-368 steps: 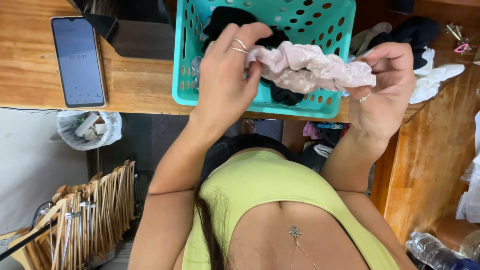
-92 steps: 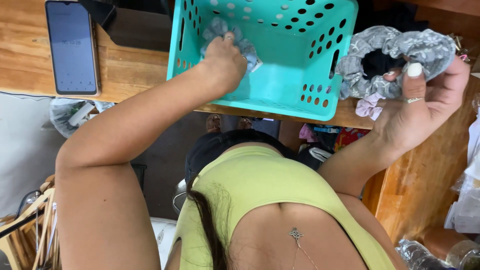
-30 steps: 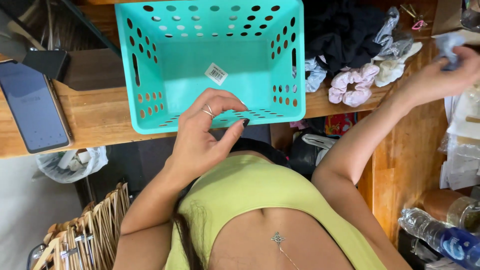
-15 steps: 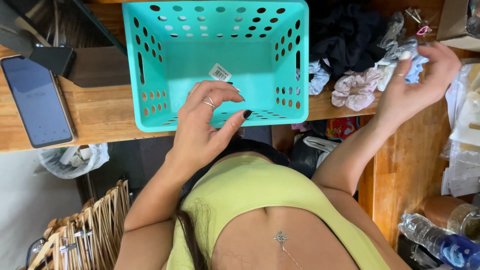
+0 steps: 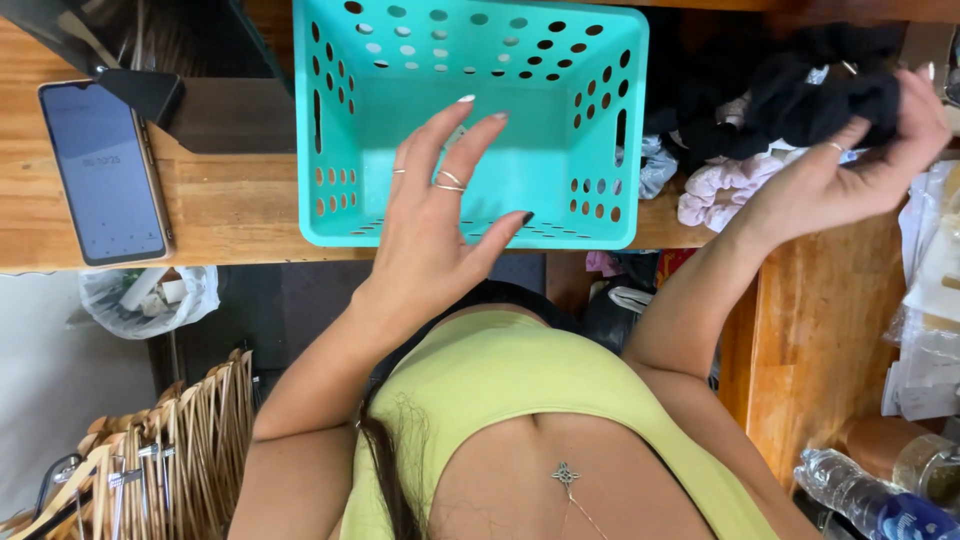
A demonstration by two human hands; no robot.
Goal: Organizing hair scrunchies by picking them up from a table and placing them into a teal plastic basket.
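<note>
Holding a black scrunchie (image 5: 825,100) in your right hand (image 5: 850,165), you have it at the right end of the bench (image 5: 230,205), just above the pile of scrunchies (image 5: 720,185) that lies there. Your fingers are closed around the black fabric, so this grip is shut on it, and the wrist is bent back, probably because you lift the piece off the pile.

Beside the pile, to its left, stands the teal basket (image 5: 470,225). It looks empty inside; its front edge reaches the edge of the bench. Your left hand (image 5: 440,215) hovers in front of the basket with the fingers spread and the palm turned up. It holds nothing, and I cannot tell if it touches the basket rim. The open hand looks ready to receive something, in my judgement.

Farther left, a phone (image 5: 103,170) lies flat on the bench with the screen up, well apart from the basket. Under the bench you see a plastic bag (image 5: 150,300) and, lower, a bundle of wooden hangers (image 5: 150,450). At the lower right a water bottle (image 5: 870,500) lies near the wooden side panel.

Compared with half a second ago, your right hand then touched the pale scrunchies with the fingers more open; now it is closed on the black one and raised a little. The left hand has stayed in about the same place before the basket.
</note>
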